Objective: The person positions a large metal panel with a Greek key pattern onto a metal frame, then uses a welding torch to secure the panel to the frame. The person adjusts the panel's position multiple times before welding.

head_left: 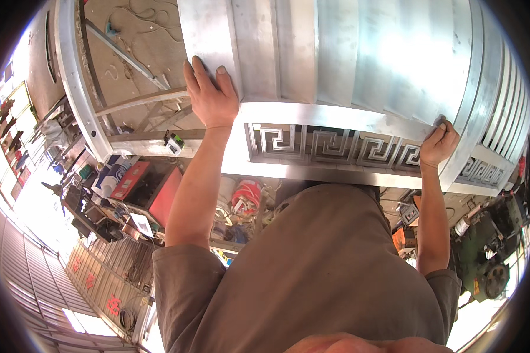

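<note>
A large silver metal panel with broad slats lies in front of me, its near edge close to my body. Along that edge runs a band of square spiral fretwork. My left hand rests on the panel's left side bar, fingers extended and slightly apart. At the right end of the cross rail, my right hand is closed, thumb and fingers drawn together. A small greyish bit shows at its fingertips, too small to name. Right of it, another silver section with thin bars adjoins the panel.
An open metal frame with crossbars stands at left; a small black and green object sits on its near rail. Below are a red bucket and a red cabinet. A dark green machine stands at right.
</note>
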